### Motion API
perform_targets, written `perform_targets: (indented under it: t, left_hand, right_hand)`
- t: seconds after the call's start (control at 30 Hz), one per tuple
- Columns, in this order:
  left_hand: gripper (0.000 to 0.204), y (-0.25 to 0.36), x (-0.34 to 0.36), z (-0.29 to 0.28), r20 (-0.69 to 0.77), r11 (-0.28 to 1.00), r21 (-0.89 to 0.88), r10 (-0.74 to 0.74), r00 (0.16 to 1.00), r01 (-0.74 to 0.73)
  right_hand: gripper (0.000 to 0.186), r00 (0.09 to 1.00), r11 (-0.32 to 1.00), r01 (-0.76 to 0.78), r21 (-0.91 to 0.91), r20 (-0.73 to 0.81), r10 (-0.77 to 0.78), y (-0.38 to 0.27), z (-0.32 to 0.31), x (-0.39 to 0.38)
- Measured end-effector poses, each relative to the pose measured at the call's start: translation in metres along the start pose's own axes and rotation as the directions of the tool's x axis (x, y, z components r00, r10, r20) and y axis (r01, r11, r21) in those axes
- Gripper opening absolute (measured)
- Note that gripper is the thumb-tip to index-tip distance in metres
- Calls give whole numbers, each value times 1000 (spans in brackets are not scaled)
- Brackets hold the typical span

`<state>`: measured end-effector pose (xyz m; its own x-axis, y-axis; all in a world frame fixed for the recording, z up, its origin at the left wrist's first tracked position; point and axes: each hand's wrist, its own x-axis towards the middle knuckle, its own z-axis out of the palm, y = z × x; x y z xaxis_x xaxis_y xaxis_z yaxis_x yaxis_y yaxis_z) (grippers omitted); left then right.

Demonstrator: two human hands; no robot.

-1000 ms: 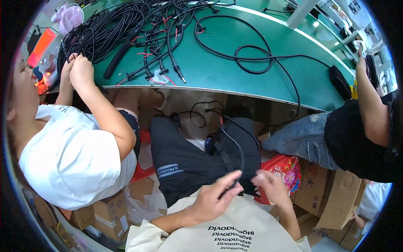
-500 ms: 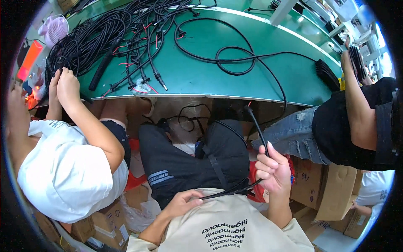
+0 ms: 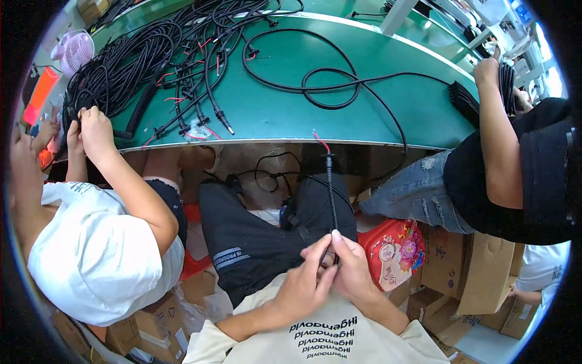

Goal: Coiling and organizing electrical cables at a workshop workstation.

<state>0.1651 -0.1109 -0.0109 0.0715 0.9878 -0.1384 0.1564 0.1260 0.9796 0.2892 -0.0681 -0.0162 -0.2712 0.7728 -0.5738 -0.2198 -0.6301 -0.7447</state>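
My left hand (image 3: pixel 302 280) and my right hand (image 3: pixel 350 270) meet over my lap, both pinching the lower end of a thin black cable (image 3: pixel 330 191). The cable stands upright between them, and its tip with red wire ends (image 3: pixel 319 140) points up toward the table edge. More of the same black cable loops across my dark shorts (image 3: pixel 254 239). On the green table (image 3: pixel 285 112) ahead lies a looped black cable (image 3: pixel 330 82) and a pile of black cables with red ends (image 3: pixel 157 60).
A person in a white shirt (image 3: pixel 97 261) sits at my left, hands on the cable pile. Another person in dark top and jeans (image 3: pixel 497 170) sits at my right. Cardboard boxes (image 3: pixel 467 273) and a red floral bag (image 3: pixel 394 252) crowd the floor. A pink fan (image 3: pixel 76 51) stands far left.
My left hand has come up from my belly to join my right hand. The cable in my right hand has swung from tilted to upright.
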Motion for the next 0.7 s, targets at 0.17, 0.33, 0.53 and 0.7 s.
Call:
perform_targets:
  t: [0.17,0.33,0.53,0.7]
  left_hand:
    - [38,-51,-39,-4,202,902,-419,-14,979,100]
    - [22,-23,-30,-56,-276,758,-651,-281,919,37]
    - [22,30,-46,-87,-229,945,-317,-158,960,79]
    - [26,9,-37,-52,434,999,40,-44,900,30]
  right_hand:
    - [37,998,895,33,444,33,-53,-12,-17,12]
    - [25,861,766,427,-480,-42,-506,-30,-27,27]
    - [29,934,740,338,-582,109,-341,-32,-25,6]
    - [40,847,728,-467,503,490,206,-33,9,29]
